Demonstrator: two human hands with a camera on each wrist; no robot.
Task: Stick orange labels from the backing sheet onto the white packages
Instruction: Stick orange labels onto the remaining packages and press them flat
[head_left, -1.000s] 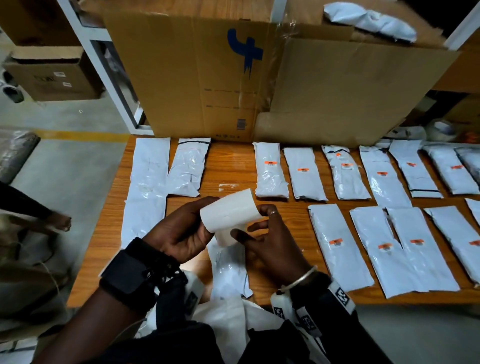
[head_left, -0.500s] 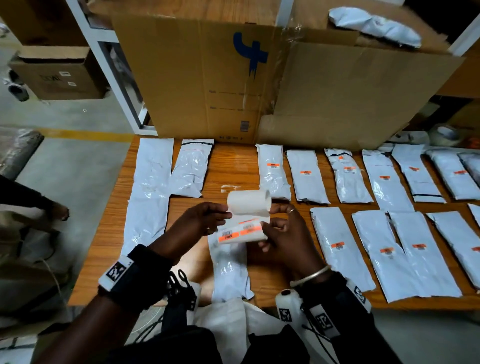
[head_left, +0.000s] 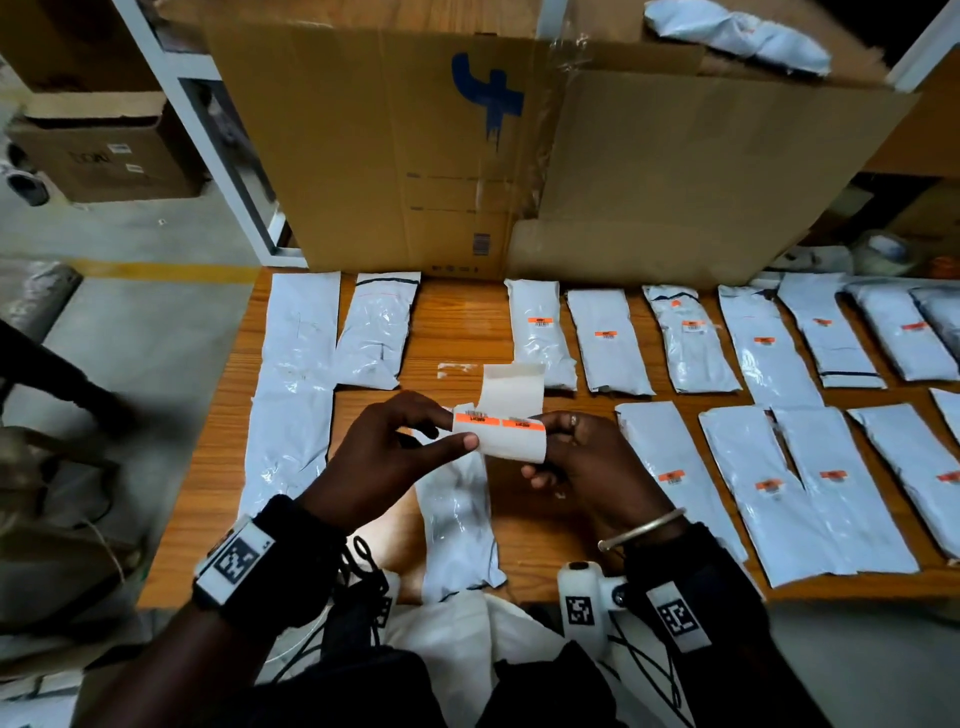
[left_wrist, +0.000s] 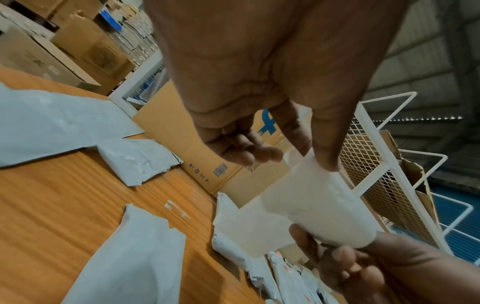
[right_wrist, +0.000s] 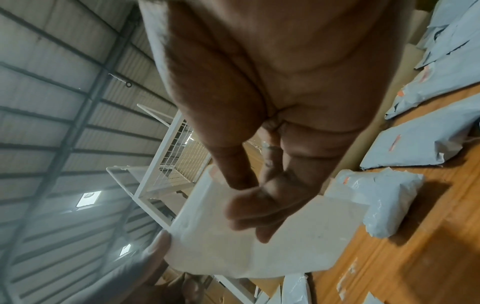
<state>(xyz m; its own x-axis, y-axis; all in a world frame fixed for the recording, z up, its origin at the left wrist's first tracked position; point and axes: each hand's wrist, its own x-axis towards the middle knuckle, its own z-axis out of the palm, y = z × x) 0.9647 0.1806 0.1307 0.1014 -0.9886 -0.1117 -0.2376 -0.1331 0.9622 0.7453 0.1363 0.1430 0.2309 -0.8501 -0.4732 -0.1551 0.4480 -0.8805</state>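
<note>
Hands: left hand (head_left: 387, 454) and right hand (head_left: 582, 457) both pinch label sheet (head_left: 501, 434). Packages at 2 o'clock labelled; packages at 10 o'clock (head_left: 298, 374) bare.

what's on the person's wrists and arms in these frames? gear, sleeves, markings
Both hands bare, dark sleeves. Left hand: wide black wrist strap carrying a white tile with a black square fiducial marker; black cables loop below it. Right hand: thin silver bangle, then a black wrist band with a white fiducial tag and a white mount bearing another marker.
</note>
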